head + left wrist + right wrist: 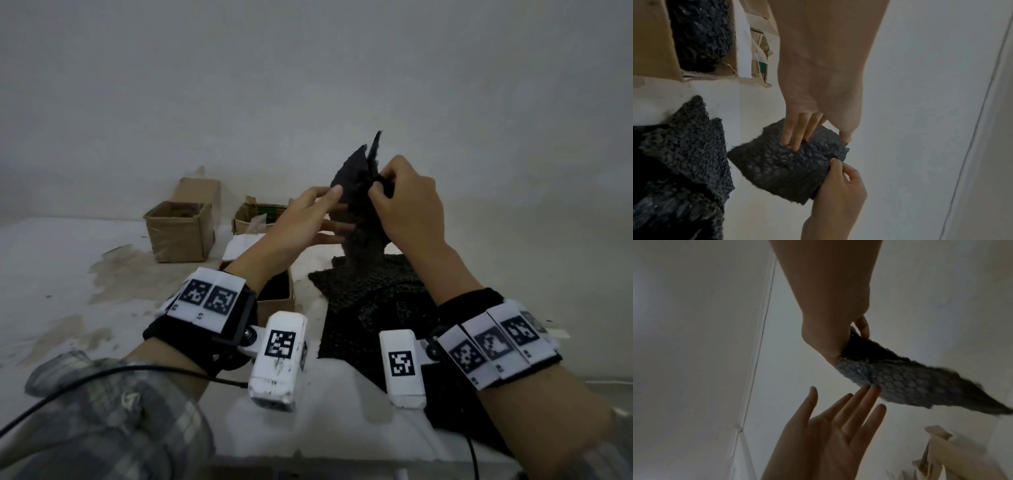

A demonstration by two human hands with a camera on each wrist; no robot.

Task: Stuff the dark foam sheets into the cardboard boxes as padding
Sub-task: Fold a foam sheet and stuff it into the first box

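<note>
Two hands hold up a dark foam sheet (363, 209) in the air above a white counter (68, 274). The sheet is charcoal black with a bumpy, pebbled surface like bubble padding; its edges look rough and torn, and it is folded over on itself, with a pointed corner sticking upward. The right hand (409, 209) grips its upper edge, fingers curled and pinching the fold. The left hand (308, 219) is spread flat, its straight fingers (797, 133) pressing against the sheet's face. Below the hands, more dark foam sheets (373, 301) lie in a loose overlapping heap on the counter. Just left of the heap, under the left wrist, sits an open cardboard box (286, 298) with dark foam already inside. Two more open cardboard boxes stand farther back near the wall: one tall box (180, 229) and a lower box (250, 216) holding unclear contents.
</note>
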